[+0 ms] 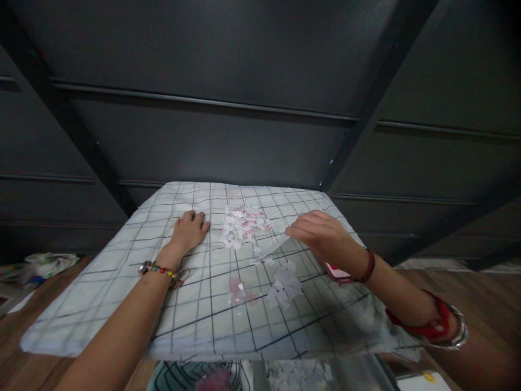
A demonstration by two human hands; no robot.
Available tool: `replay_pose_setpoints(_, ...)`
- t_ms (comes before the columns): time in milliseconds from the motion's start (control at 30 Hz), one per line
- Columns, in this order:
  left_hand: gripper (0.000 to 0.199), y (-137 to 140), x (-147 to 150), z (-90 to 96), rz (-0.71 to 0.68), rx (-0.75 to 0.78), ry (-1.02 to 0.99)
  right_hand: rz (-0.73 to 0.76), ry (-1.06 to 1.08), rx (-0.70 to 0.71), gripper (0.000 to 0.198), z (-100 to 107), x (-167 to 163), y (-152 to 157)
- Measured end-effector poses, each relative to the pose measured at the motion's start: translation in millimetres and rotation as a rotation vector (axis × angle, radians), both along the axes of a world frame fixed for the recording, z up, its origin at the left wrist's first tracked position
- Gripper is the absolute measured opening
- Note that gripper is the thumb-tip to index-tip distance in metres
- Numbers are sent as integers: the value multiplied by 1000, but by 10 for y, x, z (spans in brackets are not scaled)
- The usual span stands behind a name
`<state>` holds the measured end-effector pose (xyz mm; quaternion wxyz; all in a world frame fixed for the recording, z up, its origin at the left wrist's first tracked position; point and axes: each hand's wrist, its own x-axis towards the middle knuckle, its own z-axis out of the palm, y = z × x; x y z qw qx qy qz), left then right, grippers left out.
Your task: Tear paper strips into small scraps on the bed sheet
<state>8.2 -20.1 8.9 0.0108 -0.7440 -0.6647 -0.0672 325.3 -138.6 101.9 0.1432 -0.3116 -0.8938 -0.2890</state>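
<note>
My left hand (191,231) rests palm down on the white checked tablecloth (191,309), fingers spread, holding nothing. Just right of it lies a heap of small white and pink pieces (244,222) that look like paper. My right hand (315,231) pinches one end of a thin, whitish translucent strip (272,250), whose other end slants down left toward the cloth. Whether the strip is plastic or paper, I cannot tell. Nearer to me sit a smaller pile of white pieces (285,285) and a few pink pieces (240,290). A pink-and-red object (338,272) is partly hidden behind my right wrist.
A dark panelled wall (228,146) stands against the table's far side. Below the near edge is a clear container (301,374) with more white pieces, beside a green patterned item (175,377) and something pink. Bags and other items (49,266) lie on the floor at left.
</note>
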Motion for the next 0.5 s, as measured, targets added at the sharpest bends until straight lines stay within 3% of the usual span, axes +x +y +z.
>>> replay_pose_setpoints(233, 54, 9, 0, -6, -4, -25, 20, 19, 65, 49, 22, -63, 79, 142)
replay_pose_setpoints(500, 52, 26, -13, -16, -2, -13, 20, 46, 159, -54, 27, -96, 248, 103)
